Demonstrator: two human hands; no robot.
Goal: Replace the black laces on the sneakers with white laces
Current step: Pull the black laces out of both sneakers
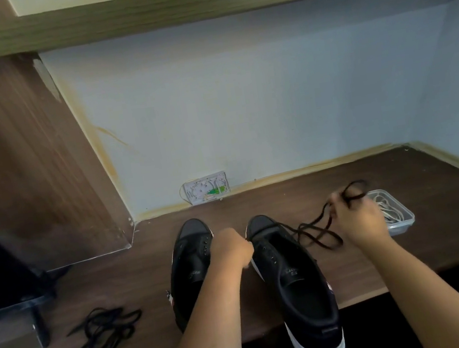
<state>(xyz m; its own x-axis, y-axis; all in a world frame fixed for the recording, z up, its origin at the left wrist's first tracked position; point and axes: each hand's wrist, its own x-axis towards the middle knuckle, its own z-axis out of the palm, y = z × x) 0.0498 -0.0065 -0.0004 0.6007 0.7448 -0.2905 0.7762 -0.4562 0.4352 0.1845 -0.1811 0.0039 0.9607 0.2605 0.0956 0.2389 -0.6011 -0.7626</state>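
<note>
The right sneaker (296,280) hangs over the desk edge. The left hand (231,248) grips its side while the right hand (358,219) pinches the black lace (318,232), nearly pulled out. Next come the white laces (388,208) in the container (404,221) behind.

Both bare forearms are reaching forward from the lower edge. The left hand (231,248) is curling into a fist, knuckles up. The right hand (360,220) is sitting farther forward and right, its fingers (335,197) pinching closed.
</note>
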